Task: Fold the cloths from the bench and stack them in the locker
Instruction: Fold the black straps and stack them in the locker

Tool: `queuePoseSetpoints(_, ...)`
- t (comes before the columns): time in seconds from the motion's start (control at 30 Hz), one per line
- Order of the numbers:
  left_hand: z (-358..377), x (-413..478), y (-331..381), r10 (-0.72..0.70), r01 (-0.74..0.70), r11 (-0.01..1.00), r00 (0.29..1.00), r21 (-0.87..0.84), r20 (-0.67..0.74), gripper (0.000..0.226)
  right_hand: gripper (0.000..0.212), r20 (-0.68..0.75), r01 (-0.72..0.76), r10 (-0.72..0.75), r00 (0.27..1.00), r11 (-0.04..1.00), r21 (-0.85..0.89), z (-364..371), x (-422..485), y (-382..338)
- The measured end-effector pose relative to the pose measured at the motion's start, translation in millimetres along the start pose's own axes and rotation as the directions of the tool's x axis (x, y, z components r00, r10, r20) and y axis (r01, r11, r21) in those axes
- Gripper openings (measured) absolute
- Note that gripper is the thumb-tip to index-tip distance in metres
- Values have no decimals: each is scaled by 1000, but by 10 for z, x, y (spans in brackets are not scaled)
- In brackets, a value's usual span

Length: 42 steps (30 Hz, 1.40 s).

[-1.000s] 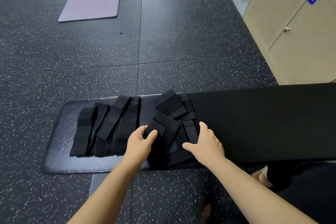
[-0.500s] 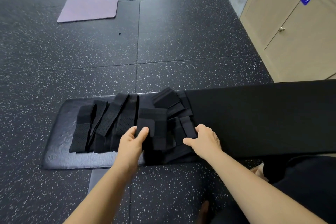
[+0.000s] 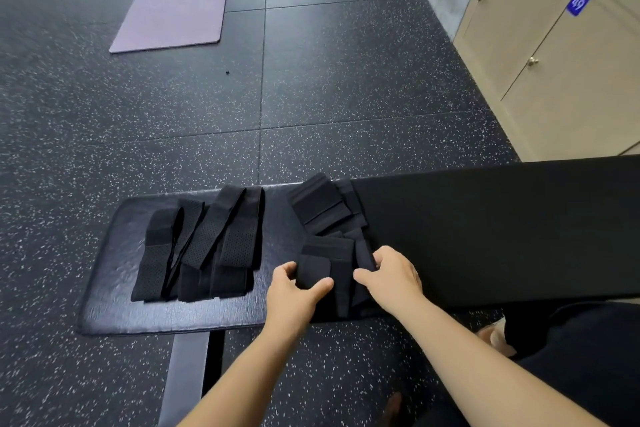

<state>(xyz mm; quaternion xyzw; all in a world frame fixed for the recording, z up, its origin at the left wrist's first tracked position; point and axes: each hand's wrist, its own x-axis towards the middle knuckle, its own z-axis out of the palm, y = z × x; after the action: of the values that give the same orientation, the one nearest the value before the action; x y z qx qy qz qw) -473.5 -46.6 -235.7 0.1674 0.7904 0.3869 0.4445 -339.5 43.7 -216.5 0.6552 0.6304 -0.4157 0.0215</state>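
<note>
Progress is judged as early. A row of long perforated black cloths [image 3: 204,246] is laid flat on the left part of the counter [image 3: 107,302], apparently not yet folded. A heap of shorter, seemingly folded black cloths [image 3: 322,208] is gathered mid-counter, just left of a black cover [image 3: 485,229] spread over the right part. Nothing is seen stacked in a locker; the beige lockers [image 3: 554,80] at far right are shut, one numbered 49.

The current step is read as folding or squaring a black cloth piece [image 3: 332,263] at the near edge of the heap. The left hand [image 3: 294,291] is clamped on its left edge, thumb on top, fingers beneath. The right hand [image 3: 391,274] is curled over its right side, fingertips pressing into the fabric; whether it pinches or only presses cannot be told. Both forearms are extended forward from the near side, wrists low over the counter's near edge.

A purple mat [image 3: 180,0] lies on the floor far left.
</note>
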Motion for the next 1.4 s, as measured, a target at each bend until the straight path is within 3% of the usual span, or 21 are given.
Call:
queuePoseSetpoints(0.13, -3, 11, 1, -33, 34, 999, 999, -13, 36, 31, 26, -19, 9, -9, 1000, 1000, 2, -14, -1, 17)
queuePoseSetpoints(0.43, 39, 34, 212, -110, 193, 936, 955, -295, 277, 27, 17, -58, 129, -122, 991, 979, 159, -231, -37, -47)
queuePoseSetpoints(0.67, -63, 345, 738, 45, 21, 943, 981, -332, 190, 23, 27, -125, 242, -216, 968, 934, 264, -406, 274, -414)
queuePoseSetpoints(0.87, -120, 601, 902, 20, 36, 958, 981, -285, 194, 19, 29, -29, 208, -212, 977, 908, 363, -461, 503, -528)
queuePoseSetpoints(0.97, -113, 746, 885, 17, 32, 964, 983, -264, 181, 24, 21, 11, 201, -225, 974, 893, 402, -450, 614, -552)
queuePoseSetpoints(1.1, 21, 891, 765, 49, -41, 994, 996, -101, 77, 34, 31, -25, 189, -187, 982, 979, 83, -281, 765, -522)
queuePoseSetpoints(1.2, 153, 901, 729, 70, -67, 994, 997, -85, 31, 23, 28, -70, 190, -189, 979, 982, 3, -212, 788, -508)
queuePoseSetpoints(1.27, 206, 877, 732, 70, -67, 994, 997, -92, 33, 36, 29, -61, 185, -182, 981, 981, 60, -207, 795, -473)
queuePoseSetpoints(1.37, 264, 797, 716, 68, -67, 997, 997, -43, 21, 80, 29, -10, 146, -147, 989, 971, 188, -230, 773, -381)
queuePoseSetpoints(1.4, 282, 767, 708, 65, -64, 997, 998, -41, 23, 81, 26, -2, 131, -133, 991, 969, 209, -251, 744, -343)
